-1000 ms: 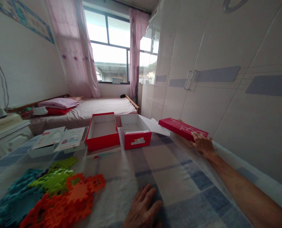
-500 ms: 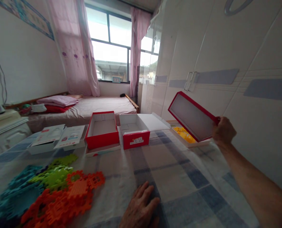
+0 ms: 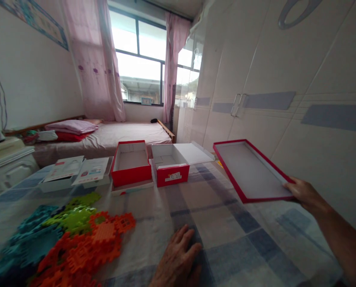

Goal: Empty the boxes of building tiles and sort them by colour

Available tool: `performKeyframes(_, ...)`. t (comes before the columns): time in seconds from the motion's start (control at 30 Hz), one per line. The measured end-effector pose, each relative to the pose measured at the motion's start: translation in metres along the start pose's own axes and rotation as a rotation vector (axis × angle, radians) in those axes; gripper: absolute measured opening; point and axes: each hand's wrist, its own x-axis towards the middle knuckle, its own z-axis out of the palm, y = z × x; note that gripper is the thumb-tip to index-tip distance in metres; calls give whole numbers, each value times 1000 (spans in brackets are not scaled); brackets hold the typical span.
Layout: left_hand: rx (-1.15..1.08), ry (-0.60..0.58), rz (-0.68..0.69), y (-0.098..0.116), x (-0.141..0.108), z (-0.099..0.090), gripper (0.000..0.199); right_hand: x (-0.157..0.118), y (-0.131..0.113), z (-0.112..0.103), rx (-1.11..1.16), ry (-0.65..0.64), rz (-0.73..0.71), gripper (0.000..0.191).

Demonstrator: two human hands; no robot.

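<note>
My right hand (image 3: pixel 308 194) grips the near right corner of a shallow red lid (image 3: pixel 250 171), its pale grey inside facing up and toward me. Beneath the lid's far left part, a bit of yellow pieces (image 3: pixel 220 163) peeks out; the rest is hidden. Flat on the checked cloth rests my left hand (image 3: pixel 179 257), fingers apart, holding nothing. Left of it lies a pile of interlocking plastic pieces: orange (image 3: pixel 88 247), lime green (image 3: pixel 73 217) and teal (image 3: pixel 37 243).
Behind the pile stand an open red box (image 3: pixel 131 173), a red box with a white flap (image 3: pixel 172 175), and two pale boxes with printed sheets (image 3: pixel 64 167) on top. A bed (image 3: pixel 124 133) and a wardrobe (image 3: pixel 256 71) are beyond.
The red lid has come down and nearer, tipped flatter, and now covers most of the yellow pieces from view. My right hand has moved right and lower with it. My left hand stays put.
</note>
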Motion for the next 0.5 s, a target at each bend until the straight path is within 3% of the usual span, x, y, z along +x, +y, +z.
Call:
performKeyframes(0.07, -13, -20, -16, 2, 0, -2, 42, -31, 15, -2, 283, -264, 264, 44)
performKeyframes(0.17, -20, -29, -50, 7, 1, -8, 41, -69, 33, 1, 467, -471, 410, 36)
performKeyframes(0.27, -18, -16, -58, 10, 1, -10, 40, -95, 36, 8, 481, -593, 368, 29)
performKeyframes(0.37, -5, 4, -34, 9, 1, -8, 42, -110, 23, 20, 445, -711, 310, 36)
performKeyframes(0.43, 9, 16, -17, 6, 0, -6, 43, -113, 12, 28, 370, -702, 240, 38)
performKeyframes(0.5, 26, 23, -1, 3, -1, -3, 45, -108, 3, 35, 215, -597, 128, 38)
